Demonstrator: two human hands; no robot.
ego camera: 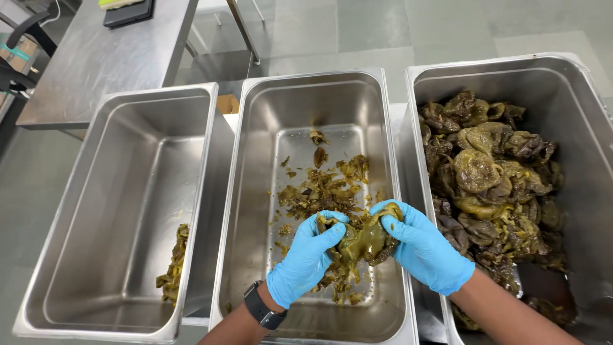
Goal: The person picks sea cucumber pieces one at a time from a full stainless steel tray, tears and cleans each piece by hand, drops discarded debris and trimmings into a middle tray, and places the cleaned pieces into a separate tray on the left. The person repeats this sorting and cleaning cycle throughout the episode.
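A soft, glossy, olive-green roasted pepper, wrinkled and limp, is held over the middle pan, above a scatter of wet skins and seeds. It is pinched from both sides: the left hand and the right hand, both sheathed in smooth blue gloves, have thumbs and fingertips pressed into its flesh. A dark watch is worn on the left wrist. The rectangular, brushed-steel right pan is heaped with more blistered peppers. A small strip of green pieces lies in the left pan.
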